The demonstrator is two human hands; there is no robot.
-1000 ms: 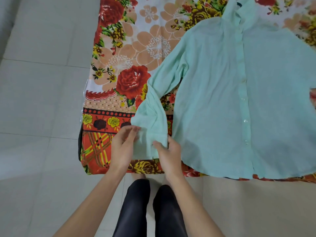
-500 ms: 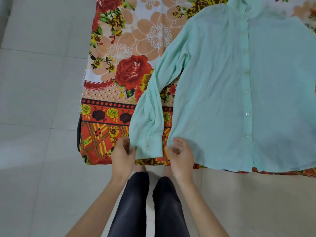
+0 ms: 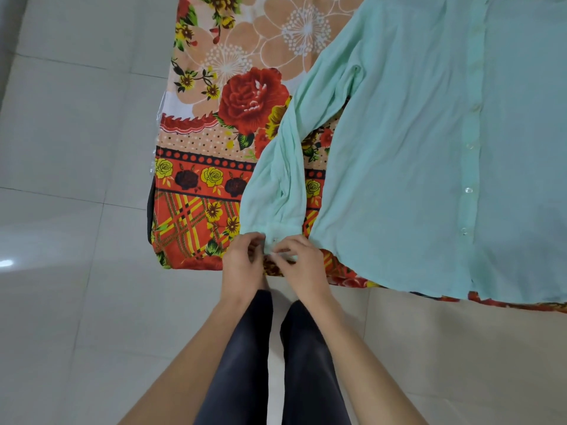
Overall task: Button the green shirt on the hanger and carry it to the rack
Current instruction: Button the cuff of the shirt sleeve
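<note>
The pale green shirt [image 3: 405, 154] lies flat, front up, on a floral bedsheet [image 3: 214, 96], its button placket [image 3: 471, 142] running down the right of the view. Its left sleeve [image 3: 282, 167] hangs down to the bed's near edge. My left hand [image 3: 242, 265] and my right hand [image 3: 299, 262] both pinch the sleeve's cuff [image 3: 276, 237] between fingertips, close together at the edge. The collar and any hanger are out of frame at the top.
The bed's near corner [image 3: 159, 259] juts out at the left, with white floor tiles [image 3: 67, 179] beyond it. My legs in dark trousers [image 3: 264, 363] stand right against the bed edge.
My hands came together from either side of the cuff and now pinch it at its middle. The view has shifted so the shirt sits further right.
</note>
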